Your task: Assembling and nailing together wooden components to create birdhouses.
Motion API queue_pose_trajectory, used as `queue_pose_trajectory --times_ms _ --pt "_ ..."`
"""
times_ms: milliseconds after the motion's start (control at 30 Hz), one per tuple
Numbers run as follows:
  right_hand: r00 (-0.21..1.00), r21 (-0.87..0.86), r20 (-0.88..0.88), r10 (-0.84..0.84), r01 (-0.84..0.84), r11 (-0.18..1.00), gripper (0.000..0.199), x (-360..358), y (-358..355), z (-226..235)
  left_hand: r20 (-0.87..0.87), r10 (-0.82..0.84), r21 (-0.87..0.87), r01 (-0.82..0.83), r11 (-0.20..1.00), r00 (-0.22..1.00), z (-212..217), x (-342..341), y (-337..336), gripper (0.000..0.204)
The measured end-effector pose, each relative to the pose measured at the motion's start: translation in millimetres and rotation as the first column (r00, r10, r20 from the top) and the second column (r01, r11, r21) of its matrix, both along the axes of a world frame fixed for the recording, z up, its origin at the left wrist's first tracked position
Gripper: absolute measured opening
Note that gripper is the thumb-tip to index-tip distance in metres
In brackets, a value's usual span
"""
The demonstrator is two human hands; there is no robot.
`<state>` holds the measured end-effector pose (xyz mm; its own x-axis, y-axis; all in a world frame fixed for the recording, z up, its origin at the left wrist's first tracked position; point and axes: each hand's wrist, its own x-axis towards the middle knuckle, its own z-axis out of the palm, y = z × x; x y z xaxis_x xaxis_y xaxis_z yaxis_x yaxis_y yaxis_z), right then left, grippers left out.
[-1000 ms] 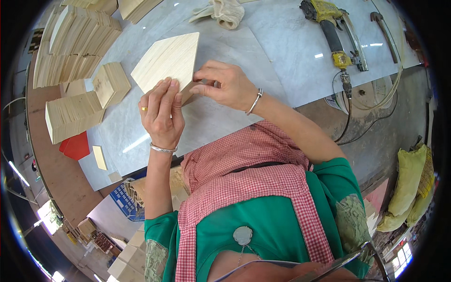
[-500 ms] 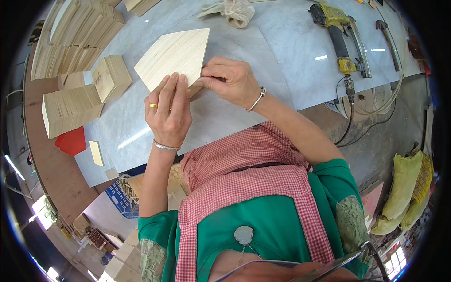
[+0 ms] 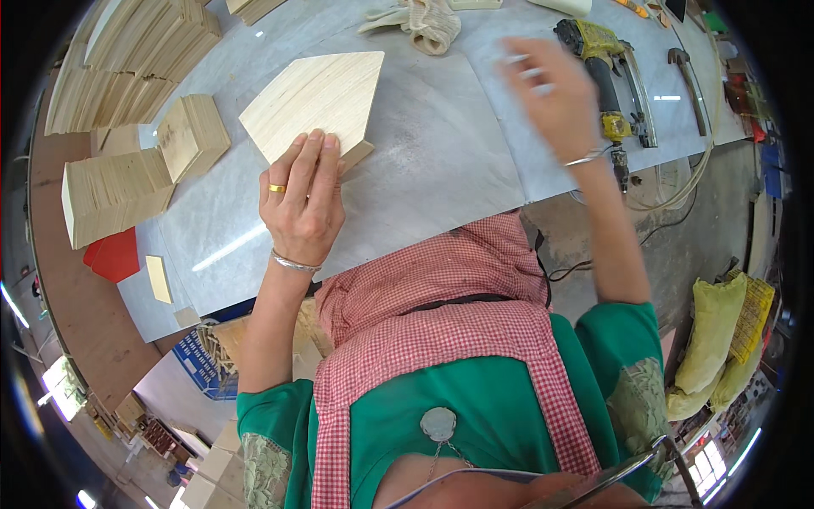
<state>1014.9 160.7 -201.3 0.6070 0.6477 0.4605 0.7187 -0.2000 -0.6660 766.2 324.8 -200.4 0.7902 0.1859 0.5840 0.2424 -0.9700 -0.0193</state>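
Note:
A pale pentagon-shaped wooden panel point(image 3: 318, 97) lies over the grey work sheet, with a thin wooden strip point(image 3: 359, 154) showing beneath its lower right edge. My left hand point(image 3: 303, 199) grips the panel at its near edge. Its fingers press on the top face, and the thumb is hidden. My right hand point(image 3: 555, 97) is in the air to the right, away from the panel and just left of the yellow and black nail gun point(image 3: 604, 76). It is blurred by motion, but the fingers look apart and nothing shows in them.
Stacked wooden pieces point(image 3: 119, 191) stand at the left, with taller stacks point(image 3: 153, 42) behind. A red piece point(image 3: 113, 256) and a small pale strip point(image 3: 158, 279) lie near the left edge. Work gloves point(image 3: 432, 25) lie at the back. A hammer point(image 3: 691, 81) and hose point(image 3: 708, 165) are far right.
My right hand has left the panel's right edge and swung up and right toward the nail gun. My left hand stays on the panel, and the strip underneath now shows more.

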Motion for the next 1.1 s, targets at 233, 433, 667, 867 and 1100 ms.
queue_pose_trajectory --times_ms 233,433,667,867,1100 --pt "0.896 -0.754 0.184 -0.405 0.393 0.526 0.072 89.9 -96.4 -8.5 0.067 -0.032 -0.017 0.033 0.999 0.997 -1.0 3.9 -1.1 0.031" --pt "0.878 -0.746 0.236 -0.416 0.438 0.501 0.069 95.7 -79.9 9.3 0.128 -0.072 -0.025 0.076 0.997 0.989 -5.5 3.9 2.0 0.029" --pt "0.761 -0.504 -0.588 -0.276 -0.078 0.86 0.028 -8.2 -57.1 131.5 0.153 -0.072 -0.046 0.08 0.996 0.986 -6.4 0.3 1.0 0.03" --pt "0.638 -0.481 -0.755 -0.151 -0.381 0.79 0.026 -86.6 -1.0 168.1 0.163 -0.078 -0.07 0.09 0.993 0.984 -7.2 0.8 3.3 0.031" --pt "0.695 -0.516 -0.715 -0.075 -0.452 0.727 0.019 -98.5 13.8 162.8 0.169 -0.095 -0.1 0.113 0.989 0.981 -5.9 1.1 2.0 0.031"
